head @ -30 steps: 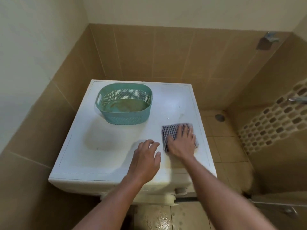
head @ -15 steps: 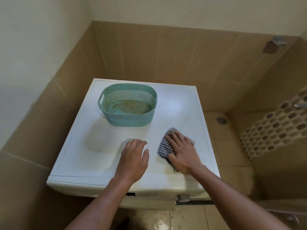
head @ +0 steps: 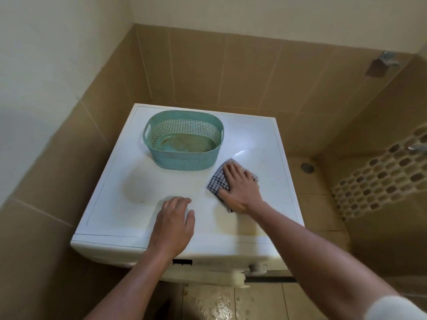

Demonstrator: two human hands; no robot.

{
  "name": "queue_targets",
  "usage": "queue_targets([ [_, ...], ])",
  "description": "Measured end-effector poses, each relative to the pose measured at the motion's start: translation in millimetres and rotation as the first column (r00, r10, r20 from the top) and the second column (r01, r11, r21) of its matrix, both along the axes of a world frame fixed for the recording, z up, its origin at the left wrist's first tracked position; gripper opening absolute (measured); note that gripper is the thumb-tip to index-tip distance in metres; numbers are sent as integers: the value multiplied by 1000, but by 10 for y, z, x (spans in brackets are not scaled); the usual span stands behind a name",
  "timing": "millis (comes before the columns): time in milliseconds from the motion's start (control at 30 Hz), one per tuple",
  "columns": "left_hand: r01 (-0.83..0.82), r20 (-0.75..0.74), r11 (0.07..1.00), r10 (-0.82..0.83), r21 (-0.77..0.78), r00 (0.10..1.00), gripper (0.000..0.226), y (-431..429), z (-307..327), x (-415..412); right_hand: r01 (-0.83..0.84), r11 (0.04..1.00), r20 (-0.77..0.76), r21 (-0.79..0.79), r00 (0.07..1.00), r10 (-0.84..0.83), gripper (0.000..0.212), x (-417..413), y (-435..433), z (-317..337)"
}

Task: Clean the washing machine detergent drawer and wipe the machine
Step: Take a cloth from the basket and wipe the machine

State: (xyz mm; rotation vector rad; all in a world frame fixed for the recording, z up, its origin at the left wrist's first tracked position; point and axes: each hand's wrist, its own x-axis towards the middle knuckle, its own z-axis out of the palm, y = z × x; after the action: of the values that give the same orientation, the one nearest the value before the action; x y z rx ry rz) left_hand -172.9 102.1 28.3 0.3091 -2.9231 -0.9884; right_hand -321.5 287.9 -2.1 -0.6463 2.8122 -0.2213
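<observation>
The washing machine (head: 161, 188) stands in a tiled corner, and its white top panel is the surface being wiped. The checked cloth (head: 217, 181) lies flat on the right half of that panel, just beside the near right corner of the green basket (head: 182, 161).

Your right hand (head: 240, 190) lies on the cloth with its fingers straight. The grip is open and nothing is pinched, so downward pressure alone carries the cloth, which suits a flat wipe. Your left hand (head: 173, 225) rests on the panel near the front edge, fingers relaxed and empty, probably to brace your reach.

A yellowish stain (head: 233, 225) shows between the cloth and the front edge; treat it as not yet removed. The basket sits towards the back of the panel, so the area beneath it probably needs wiping too. Whether the pale part below the front edge is the detergent drawer cannot be told.
</observation>
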Motion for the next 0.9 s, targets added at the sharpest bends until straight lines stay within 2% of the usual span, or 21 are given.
queue_targets([
  [167, -38, -20, 999, 37, -21, 999, 31, -127, 82, 52, -51, 996, -16, -79, 999, 50, 90, 774, -460, 31],
  [300, -96, -36, 995, 94, -29, 995, 37, -354, 57, 94, -75, 994, -10, -74, 997, 74, 100, 718, -1103, -17],
  [400, -188, -13, 982, 188, -26, 982, 47, -525, 54, 167, -154, 988, -28, 25, 988, 154, 89, 708, -1534, -76],
  [467, -224, 6, 974, 224, -26, 975, 49, -629, 41, 278, -226, 973, -31, 38, 973, 227, 82, 882, -1678, -58],
  [600, -222, 48, 975, 222, -2, 974, 53, -768, -16, 498, -334, 940, -14, -75, 942, 334, 76, 1226, -1426, 12],
  [667, -223, 64, 975, 223, 1, 973, 54, -810, -66, 588, -262, 959, -24, -109, 965, 261, 81, 1279, -1143, 9],
  [800, -216, 37, 976, 216, -4, 976, 53, -892, -157, 791, 108, 992, -41, -62, 993, -110, 83, 1215, -988, -29],
  [867, -223, 16, 975, 223, -7, 975, 54, -969, -208, 890, 189, 977, -39, -101, 980, -194, 82, 1286, -1277, -23],
  [900, -234, -10, 972, 234, -6, 972, 56, -1004, -230, 927, 178, 975, -42, -132, 982, -185, 82, 1353, -1449, -11],
])
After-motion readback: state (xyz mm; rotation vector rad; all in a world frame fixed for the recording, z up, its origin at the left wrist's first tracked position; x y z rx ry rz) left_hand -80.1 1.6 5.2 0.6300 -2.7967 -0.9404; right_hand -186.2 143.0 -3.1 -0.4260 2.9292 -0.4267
